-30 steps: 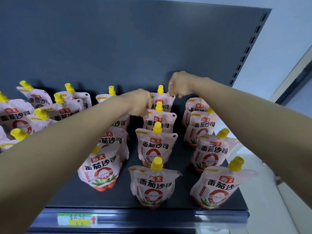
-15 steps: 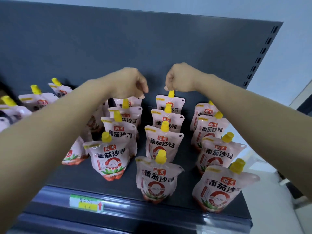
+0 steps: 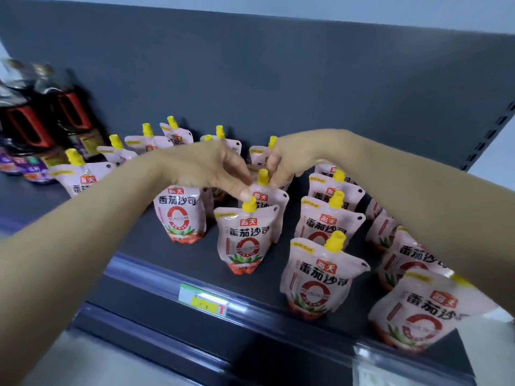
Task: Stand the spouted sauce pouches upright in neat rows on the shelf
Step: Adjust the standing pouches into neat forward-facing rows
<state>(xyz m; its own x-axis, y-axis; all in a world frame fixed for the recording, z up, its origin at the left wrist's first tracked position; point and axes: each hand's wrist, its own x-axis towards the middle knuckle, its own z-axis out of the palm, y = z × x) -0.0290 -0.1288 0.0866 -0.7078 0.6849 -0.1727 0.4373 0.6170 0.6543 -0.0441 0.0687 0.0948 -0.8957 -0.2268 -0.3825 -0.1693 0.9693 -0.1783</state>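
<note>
Dark bottles with red labels (image 3: 30, 126) stand blurred at the far left against a dark grey back panel (image 3: 278, 79), and a green-and-yellow price tag (image 3: 204, 299) sits on the front rail.

Two bare hands meet at mid-frame over a dark shelf (image 3: 172, 257) stocked with pink spouted sauce pouches (image 3: 320, 277). The left hand (image 3: 206, 165) and right hand (image 3: 295, 154) close their fingers (image 3: 274, 181) around one pouch's yellow cap (image 3: 262, 176). Dark bottles (image 3: 30, 126), blurred, stand at upper left; a price tag (image 3: 203, 299) marks the shelf edge.
</note>
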